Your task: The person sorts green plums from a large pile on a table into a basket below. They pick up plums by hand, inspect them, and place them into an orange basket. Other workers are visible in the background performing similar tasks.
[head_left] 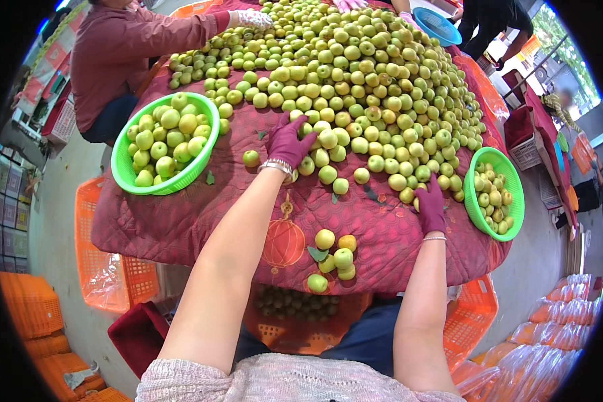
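A large heap of round yellow-green fruits covers the far part of a table with a red quilted cloth. My left hand, in a purple glove, is at the near edge of the heap with its fingers apart, touching fruits. Farther right, my right hand, gloved alike, has its fingers curled round a green fruit at the heap's edge. A bright green basket of fruits stands at the left, another green basket at the right. Several loose fruits with a leaf lie near the front edge.
Across the left corner, a co-worker's white-gloved hand reaches onto the heap. A pink-gloved hand and a blue basin are at the far side. Orange crates stand on the floor; one under the table holds fruits.
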Tool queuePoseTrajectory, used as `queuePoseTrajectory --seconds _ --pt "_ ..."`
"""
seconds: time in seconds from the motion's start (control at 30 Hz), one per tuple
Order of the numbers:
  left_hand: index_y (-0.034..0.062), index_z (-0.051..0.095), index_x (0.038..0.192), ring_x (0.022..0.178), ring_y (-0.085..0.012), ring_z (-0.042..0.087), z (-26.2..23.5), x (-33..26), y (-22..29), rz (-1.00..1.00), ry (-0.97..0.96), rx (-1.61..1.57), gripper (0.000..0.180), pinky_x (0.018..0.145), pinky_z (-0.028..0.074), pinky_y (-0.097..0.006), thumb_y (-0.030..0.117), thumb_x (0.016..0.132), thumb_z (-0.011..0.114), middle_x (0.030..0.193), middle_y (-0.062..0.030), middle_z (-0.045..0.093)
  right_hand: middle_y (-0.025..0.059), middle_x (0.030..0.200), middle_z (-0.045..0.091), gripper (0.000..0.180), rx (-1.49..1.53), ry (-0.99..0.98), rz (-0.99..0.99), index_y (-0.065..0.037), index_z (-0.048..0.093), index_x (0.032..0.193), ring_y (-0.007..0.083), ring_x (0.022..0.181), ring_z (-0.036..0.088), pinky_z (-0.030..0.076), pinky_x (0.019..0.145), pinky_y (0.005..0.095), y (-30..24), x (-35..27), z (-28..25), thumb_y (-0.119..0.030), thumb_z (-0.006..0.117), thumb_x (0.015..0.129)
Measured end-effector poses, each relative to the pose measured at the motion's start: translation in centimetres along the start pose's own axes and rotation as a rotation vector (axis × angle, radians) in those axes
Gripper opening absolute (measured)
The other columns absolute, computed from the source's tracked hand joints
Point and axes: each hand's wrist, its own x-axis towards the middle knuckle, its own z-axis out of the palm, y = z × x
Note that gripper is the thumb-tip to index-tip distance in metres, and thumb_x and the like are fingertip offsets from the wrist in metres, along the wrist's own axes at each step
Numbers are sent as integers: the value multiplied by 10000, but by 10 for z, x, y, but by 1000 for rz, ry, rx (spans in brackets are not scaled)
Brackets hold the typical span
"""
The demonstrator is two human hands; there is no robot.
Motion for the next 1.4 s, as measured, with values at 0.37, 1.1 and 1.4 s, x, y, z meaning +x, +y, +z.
queuePoseTrajectory --seconds 0.37,1.1,1.4 --pt "148 559 1268 1354 -347 315 -58 -94 33 371 -569 -108 474 1116 280 -416 117 803 640 1447 -155 372 120 1191 612 624 -78 -540 -287 -131 468 1371 184 1010 601 474 849 286 -71 -52 45 -113 556 754" --pt "22 599 1160 793 -118 628 -103 -135 27 -175 -326 -333 311 708 512 -258 58 851 611 1009 -97 670 140 1116 646 340 -178 -483 -309 -62 596 1198 257 1070 603 463 910 338 -118 -98 84 -185 615 882" --pt "33 623 1089 1084 -307 568 -84 -140 28 190 -385 -246 371 897 472 -363 36 720 660 1220 -154 561 153 945 688 257 -321 -562 -123 -46 664 1052 258 860 669 512 771 348 -125 -99 63 -159 610 827"
